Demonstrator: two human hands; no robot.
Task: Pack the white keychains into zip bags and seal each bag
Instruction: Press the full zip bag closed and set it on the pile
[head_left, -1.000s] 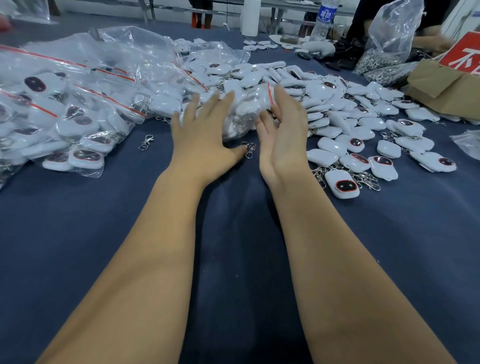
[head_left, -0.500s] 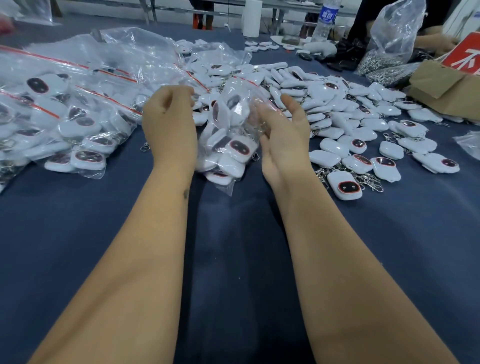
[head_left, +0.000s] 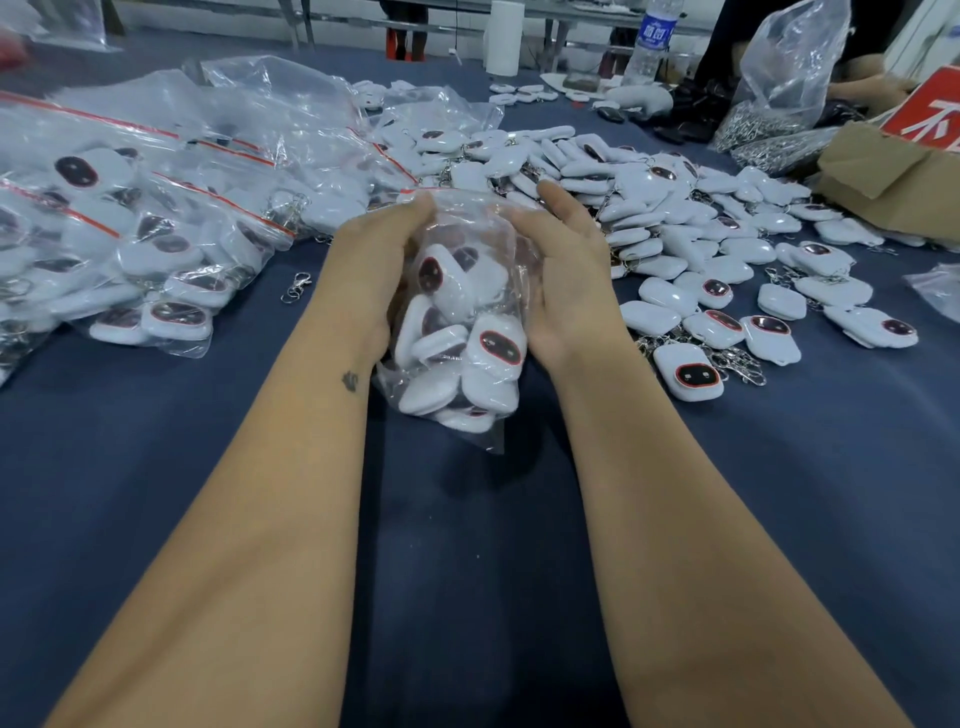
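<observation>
A clear zip bag (head_left: 457, 332) stuffed with white keychains hangs upright between my two hands above the blue tabletop. My left hand (head_left: 371, 260) grips its left side and top edge. My right hand (head_left: 563, 270) presses against its right side with fingers stretched toward the top. Whether the bag's red zip strip is closed I cannot tell. A heap of loose white keychains (head_left: 675, 223) with dark oval faces lies right of my hands. Filled zip bags (head_left: 135, 208) with red strips are piled on the left.
A loose metal clasp (head_left: 296, 287) lies on the blue cloth (head_left: 156, 441) left of my left wrist. A cardboard box (head_left: 893, 171), a bag of metal rings (head_left: 769, 124) and a water bottle (head_left: 649, 41) stand at the far right. Another person sits behind them.
Both hands lifted a filled bag off the pile and drew it toward me. The bag now hangs upright between my palms, closer and lower than half a second ago.
</observation>
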